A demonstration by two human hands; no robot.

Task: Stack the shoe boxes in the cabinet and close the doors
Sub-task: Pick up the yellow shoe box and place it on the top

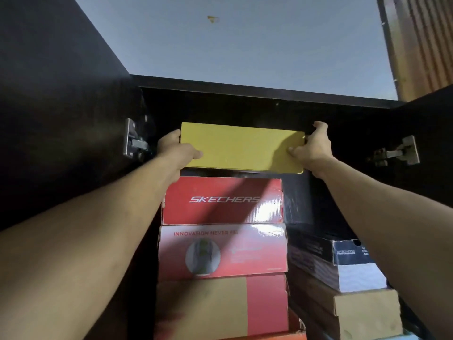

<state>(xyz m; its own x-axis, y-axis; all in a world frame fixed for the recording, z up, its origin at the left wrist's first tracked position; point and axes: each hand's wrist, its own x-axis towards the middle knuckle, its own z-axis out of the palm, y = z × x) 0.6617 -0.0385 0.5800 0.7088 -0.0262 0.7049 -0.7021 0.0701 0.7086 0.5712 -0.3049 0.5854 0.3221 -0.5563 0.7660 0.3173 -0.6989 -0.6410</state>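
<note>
Both hands, left (177, 149) and right (312, 148), grip yellow box (241, 147) ends.

I stand indoors, likely in a home storage spot. A tall dark cabinet (245, 94) with metal hinges (133, 143) holds stacked shoe boxes (221, 201), some branded Skechers. A plain ceiling (245, 45) and ribbed wood panel (426, 40) show above.

Narrow gap between yellow box (241, 147) and cabinet top (257, 90)
</note>
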